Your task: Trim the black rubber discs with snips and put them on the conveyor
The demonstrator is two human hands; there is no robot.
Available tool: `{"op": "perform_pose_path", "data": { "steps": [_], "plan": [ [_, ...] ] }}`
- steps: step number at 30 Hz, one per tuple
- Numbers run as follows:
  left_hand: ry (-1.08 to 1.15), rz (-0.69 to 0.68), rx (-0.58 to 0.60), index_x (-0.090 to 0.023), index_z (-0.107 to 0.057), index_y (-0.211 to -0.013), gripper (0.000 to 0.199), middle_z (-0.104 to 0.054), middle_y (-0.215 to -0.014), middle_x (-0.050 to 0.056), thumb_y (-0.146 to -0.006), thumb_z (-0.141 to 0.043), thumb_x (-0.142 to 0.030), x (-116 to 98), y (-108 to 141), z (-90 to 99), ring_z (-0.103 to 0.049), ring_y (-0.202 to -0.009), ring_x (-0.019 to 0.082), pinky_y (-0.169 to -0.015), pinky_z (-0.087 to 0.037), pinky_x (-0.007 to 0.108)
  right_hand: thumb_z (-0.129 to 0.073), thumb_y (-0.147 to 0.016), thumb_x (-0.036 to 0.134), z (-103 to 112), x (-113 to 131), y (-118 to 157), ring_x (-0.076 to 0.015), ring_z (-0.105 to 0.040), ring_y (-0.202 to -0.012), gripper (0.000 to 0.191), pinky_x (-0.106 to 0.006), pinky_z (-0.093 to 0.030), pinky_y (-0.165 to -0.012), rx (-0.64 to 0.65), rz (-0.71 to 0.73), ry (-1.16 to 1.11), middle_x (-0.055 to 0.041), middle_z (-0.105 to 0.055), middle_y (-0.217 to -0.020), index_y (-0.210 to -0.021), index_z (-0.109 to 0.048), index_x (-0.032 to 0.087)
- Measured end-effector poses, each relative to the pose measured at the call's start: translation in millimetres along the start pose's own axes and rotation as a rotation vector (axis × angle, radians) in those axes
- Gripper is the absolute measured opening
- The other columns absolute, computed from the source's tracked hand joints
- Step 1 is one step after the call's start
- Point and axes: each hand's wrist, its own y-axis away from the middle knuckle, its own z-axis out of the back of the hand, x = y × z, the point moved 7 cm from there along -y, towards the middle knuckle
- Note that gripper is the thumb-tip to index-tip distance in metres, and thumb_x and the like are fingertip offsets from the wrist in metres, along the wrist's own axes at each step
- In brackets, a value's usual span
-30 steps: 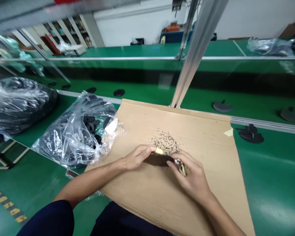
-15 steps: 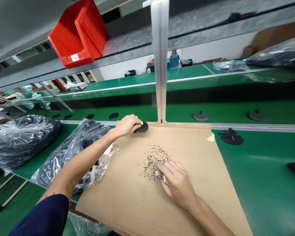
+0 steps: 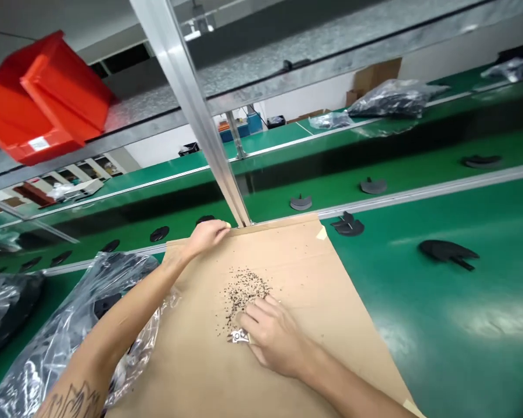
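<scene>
My left hand (image 3: 209, 235) is at the far left corner of the cardboard sheet (image 3: 287, 261), fingers curled together with nothing visible in them. A yellowish cover shows on one fingertip. Just behind it lies a flat black plastic part (image 3: 205, 219), partly hidden by the hand. My right hand (image 3: 272, 334) is closed around a pair of small cutting nippers (image 3: 239, 335); their metal jaws stick out to the left, while the handles are hidden in my palm. Beside the jaws, many tiny black scraps (image 3: 246, 287) are scattered over the cardboard.
A clear plastic bag of black parts (image 3: 108, 290) lies left, under my forearm. Several black parts (image 3: 159, 233) are spaced along the green belt behind a metal rail. A metal post (image 3: 200, 116) rises behind the cardboard. Right lies another black part (image 3: 447, 251). A red bin (image 3: 47, 104) sits above.
My left hand has let go of the black part, which now lies behind it on the green belt. The right hand still holds the nippers, their jaws now clearly visible. The view has tilted and shifted right.
</scene>
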Motion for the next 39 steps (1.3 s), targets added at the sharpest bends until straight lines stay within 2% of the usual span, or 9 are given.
{"op": "perform_pose_path", "data": {
  "steps": [4, 8, 14, 21, 26, 32, 35, 37, 39],
  "plan": [
    [0.095, -0.208, 0.099, -0.019, -0.067, -0.08, 0.03, -0.068, -0.083, 0.008, -0.095, -0.053, -0.041, -70.1, -18.7, -25.5, -0.064, -0.087, 0.022, -0.086, -0.05, 0.031, -0.06, -0.093, 0.022, -3.7, 8.4, 0.7, -0.0208, -0.053, -0.091, 0.006, -0.035, -0.035, -0.078, 0.08, 0.043, 0.023, -0.0054, -0.067, -0.094, -0.098, -0.061, 0.019],
    [0.198, -0.169, 0.046, -0.019, -0.067, -0.101, 0.021, -0.069, -0.1, 0.01, -0.097, -0.052, -0.033, -116.3, -79.4, -40.4, -0.064, -0.101, 0.024, -0.093, -0.051, 0.035, -0.059, -0.094, 0.022, -5.0, 10.2, 1.8, -0.0211, -0.053, -0.092, 0.007, -0.036, -0.036, -0.077, 0.112, 0.056, 0.028, -0.006, -0.068, -0.097, -0.098, -0.062, 0.018],
    [0.345, 0.16, -0.06, -0.011, -0.053, -0.133, 0.042, -0.063, -0.129, 0.022, -0.095, -0.059, -0.026, -122.7, -168.3, -64.8, -0.062, -0.117, 0.031, -0.1, -0.049, 0.042, -0.061, -0.092, 0.023, -6.0, 7.3, 3.6, -0.0218, -0.053, -0.091, 0.006, -0.037, -0.038, -0.077, 0.123, 0.034, 0.05, -0.0068, -0.068, -0.096, -0.096, -0.063, 0.018],
    [0.555, 0.197, -0.099, -0.012, -0.062, -0.112, 0.03, -0.068, -0.093, 0.008, -0.083, -0.064, -0.006, -122.8, -181.3, -66.2, -0.067, -0.084, 0.019, -0.085, -0.053, 0.032, -0.066, -0.087, 0.022, -7.7, 9.4, 4.3, -0.0214, -0.053, -0.088, 0.01, -0.036, -0.039, -0.079, 0.136, 0.052, 0.066, -0.0068, -0.068, -0.095, -0.095, -0.063, 0.018],
    [0.699, 0.064, -0.162, -0.014, -0.062, -0.104, 0.025, -0.063, -0.091, 0.001, -0.081, -0.063, -0.006, -121.2, -134.3, -26.8, -0.057, -0.064, 0.008, -0.071, -0.051, 0.023, -0.058, -0.089, 0.019, 1.6, -1.9, 2.4, -0.0222, -0.057, -0.088, 0.015, -0.036, -0.042, -0.079, 0.0, -0.065, -0.027, -0.0067, -0.068, -0.093, -0.103, -0.063, 0.019],
    [0.826, -0.063, -0.19, -0.014, -0.063, -0.103, 0.02, -0.065, -0.099, 0.005, -0.084, -0.068, -0.017, -95.2, -7.1, 17.1, -0.062, -0.07, 0.009, -0.066, -0.053, 0.021, -0.058, -0.094, 0.029, 46.4, -44.6, 12.4, -0.019, -0.062, -0.074, 0.045, -0.031, -0.051, -0.068, -0.631, -0.416, -0.379, -0.0037, -0.067, -0.086, -0.136, -0.048, 0.018],
    [0.875, -0.17, -0.213, -0.014, -0.063, -0.104, 0.017, -0.065, -0.095, 0.006, -0.091, -0.067, -0.025, -95.0, 68.0, 33.8, -0.067, -0.08, 0.014, -0.073, -0.058, 0.025, -0.063, -0.092, 0.038, 50.4, -58.0, 9.2, -0.0149, -0.054, -0.057, 0.049, -0.026, -0.044, -0.054, -0.653, -0.501, -0.539, 0.0047, -0.056, -0.07, -0.136, -0.049, 0.019],
    [0.799, -0.186, -0.2, -0.015, -0.062, -0.107, 0.018, -0.066, -0.095, 0.007, -0.096, -0.063, -0.03, -100.8, 109.9, 39.2, -0.069, -0.085, 0.016, -0.075, -0.061, 0.028, -0.063, -0.093, 0.04, 45.1, -51.0, -3.6, -0.0148, -0.055, -0.058, 0.024, -0.026, -0.044, -0.055, -0.505, -0.392, -0.618, 0.0026, -0.058, -0.068, -0.106, -0.065, 0.021],
    [0.687, -0.182, -0.162, -0.017, -0.061, -0.109, 0.02, -0.068, -0.098, 0.009, -0.098, -0.06, -0.033, -106.0, 141.4, 41.4, -0.07, -0.091, 0.019, -0.079, -0.062, 0.03, -0.06, -0.095, 0.04, 39.4, -38.9, -12.7, -0.0161, -0.058, -0.061, 0.022, -0.027, -0.046, -0.058, -0.388, -0.277, -0.664, -0.0001, -0.063, -0.069, -0.083, -0.066, 0.022]
  ]
}}
